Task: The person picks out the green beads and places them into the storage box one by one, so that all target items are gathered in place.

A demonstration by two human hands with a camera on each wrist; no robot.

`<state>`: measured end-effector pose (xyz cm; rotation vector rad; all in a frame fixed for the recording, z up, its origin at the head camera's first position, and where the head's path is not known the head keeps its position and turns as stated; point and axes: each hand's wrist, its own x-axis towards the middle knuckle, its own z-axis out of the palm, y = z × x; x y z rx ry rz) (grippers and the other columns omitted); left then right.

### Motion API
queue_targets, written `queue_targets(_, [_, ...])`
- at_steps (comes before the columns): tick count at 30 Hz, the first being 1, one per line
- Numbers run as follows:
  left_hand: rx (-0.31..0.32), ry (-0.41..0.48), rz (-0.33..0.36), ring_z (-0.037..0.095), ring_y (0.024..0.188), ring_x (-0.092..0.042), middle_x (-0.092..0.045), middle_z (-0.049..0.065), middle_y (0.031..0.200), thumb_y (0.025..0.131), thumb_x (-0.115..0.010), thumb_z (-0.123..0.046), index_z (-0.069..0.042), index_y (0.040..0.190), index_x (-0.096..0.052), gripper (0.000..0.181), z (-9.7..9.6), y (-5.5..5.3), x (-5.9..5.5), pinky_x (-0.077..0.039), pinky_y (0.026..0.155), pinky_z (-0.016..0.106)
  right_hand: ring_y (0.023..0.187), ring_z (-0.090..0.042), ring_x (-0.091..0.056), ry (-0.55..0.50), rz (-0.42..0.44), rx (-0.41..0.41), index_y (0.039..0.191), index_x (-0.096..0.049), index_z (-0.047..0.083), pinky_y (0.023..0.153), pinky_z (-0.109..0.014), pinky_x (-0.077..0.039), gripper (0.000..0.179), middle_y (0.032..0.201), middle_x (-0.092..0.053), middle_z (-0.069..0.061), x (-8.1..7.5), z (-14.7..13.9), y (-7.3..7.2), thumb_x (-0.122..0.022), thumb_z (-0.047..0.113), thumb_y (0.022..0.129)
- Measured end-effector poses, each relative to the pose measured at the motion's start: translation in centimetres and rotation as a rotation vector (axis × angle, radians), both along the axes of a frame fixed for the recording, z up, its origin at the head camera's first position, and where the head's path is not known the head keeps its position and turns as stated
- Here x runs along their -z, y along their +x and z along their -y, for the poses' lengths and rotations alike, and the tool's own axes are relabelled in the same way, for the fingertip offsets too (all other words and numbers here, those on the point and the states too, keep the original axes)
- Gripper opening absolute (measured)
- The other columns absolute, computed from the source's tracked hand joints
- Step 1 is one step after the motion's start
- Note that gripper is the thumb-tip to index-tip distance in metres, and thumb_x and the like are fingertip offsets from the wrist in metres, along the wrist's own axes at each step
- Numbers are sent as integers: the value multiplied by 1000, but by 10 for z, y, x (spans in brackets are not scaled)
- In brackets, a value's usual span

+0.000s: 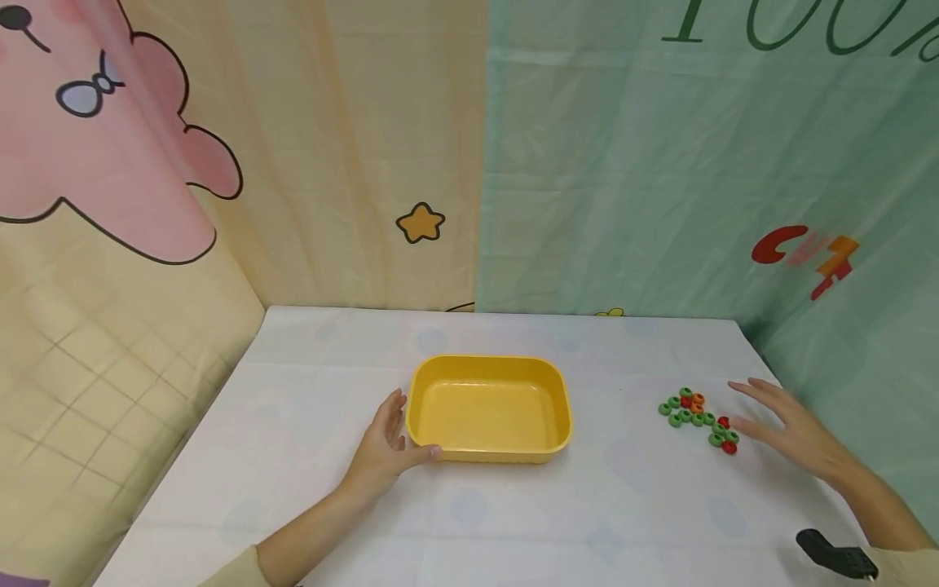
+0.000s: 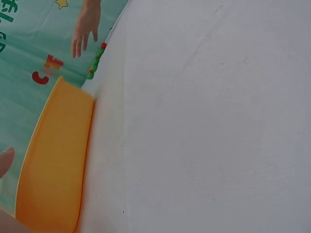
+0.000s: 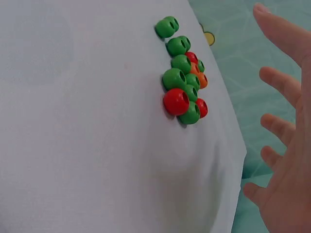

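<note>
A yellow rectangular tray [image 1: 487, 457] sits in the middle of the table. My left hand [image 1: 385, 452] is at its near left corner, fingers loosely extended along the left side and thumb reaching over the front rim. In the left wrist view, the thumb [image 2: 6, 161] shows above the rim of the tray [image 2: 56, 155]. To the right lies a loose cluster of round beads with holes, mostly green [image 1: 698, 420], some red [image 1: 729, 447] and orange [image 1: 698, 399]. My right hand [image 1: 795, 428] hovers just right of the beads, fingers spread with nothing between them.
A white cloth with faint dots covers the table [image 1: 469, 522]. Fabric backdrops [image 1: 623, 179] hang behind and at both sides, close to the table edges. A black strap-like piece [image 1: 836, 554] is by the right sleeve.
</note>
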<state>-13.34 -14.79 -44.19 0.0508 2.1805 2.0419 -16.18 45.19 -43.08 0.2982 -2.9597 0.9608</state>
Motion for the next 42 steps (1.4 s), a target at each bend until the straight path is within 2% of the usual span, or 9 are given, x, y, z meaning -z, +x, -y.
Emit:
queue_targets(7, [16,112,80,31,155,-17,-19,11,170,81,-88,-4,-8,163,-20,106,-2,-7,3,-21,123,46,138,-68,-11,-45,158,42,146,-47,-8,92,-90,-19,63,158,-13,-42,9,-15,5,-68,30,100])
queue_targets(13, [5,178,136,32,151,-29,-24,12,168,81,-86,2,-7,161,-24,101,-2,-10,5,-40,114,39,139,-68,-10,-84,194,30,134,-59,-10,94,-89,-17,51,157,-17,-41,18,-25,5,-68,27,100])
queue_targets(17, [1,199,146,33,150,-31,-26,13,167,81,-85,5,-6,160,-27,98,-1,-11,6,-44,111,37,137,-69,-14,-71,202,37,130,-62,-10,95,-89,-17,48,155,-20,-42,24,-25,2,-69,27,100])
queue_targets(24, [-2,205,142,34,149,-33,-27,15,166,81,-84,6,-5,159,-28,97,-2,-11,7,-46,108,37,136,-70,-15,-29,147,40,120,-67,-12,98,-88,-16,41,152,-23,-43,34,-22,-2,-72,23,97])
queue_targets(31, [-5,205,140,34,149,-33,-26,14,166,80,-84,6,-5,159,-28,97,-2,-10,7,-46,108,37,133,-70,-23,16,138,72,120,-69,-9,96,-85,-26,44,152,-26,-42,37,-20,-3,-73,28,97])
queue_targets(34, [-10,189,145,34,149,-32,-26,15,166,80,-85,5,-6,159,-28,98,-3,-10,7,-46,108,36,134,-69,-24,16,125,80,119,-69,-9,97,-85,-23,42,152,-28,-41,38,-21,-3,-72,27,98])
queue_targets(40, [-8,165,149,34,150,-30,-25,14,167,81,-86,2,-6,159,-29,98,-3,-10,6,-44,110,38,127,-66,-33,0,-6,73,111,-70,-6,96,-85,-25,28,145,-39,-41,37,-19,-3,-75,17,95])
queue_targets(41, [-7,163,148,34,150,-30,-26,14,167,81,-86,2,-7,159,-29,98,-3,-10,7,-43,111,38,126,-64,-35,-13,-21,68,111,-70,-7,96,-85,-26,27,142,-41,-41,35,-18,-3,-75,15,95])
queue_targets(42, [-6,162,147,34,150,-30,-26,14,167,81,-86,2,-7,159,-29,97,-3,-11,7,-43,111,38,128,-55,-40,-9,-38,69,111,-70,-5,101,-79,-31,27,140,-45,-38,33,-17,-4,-76,15,95])
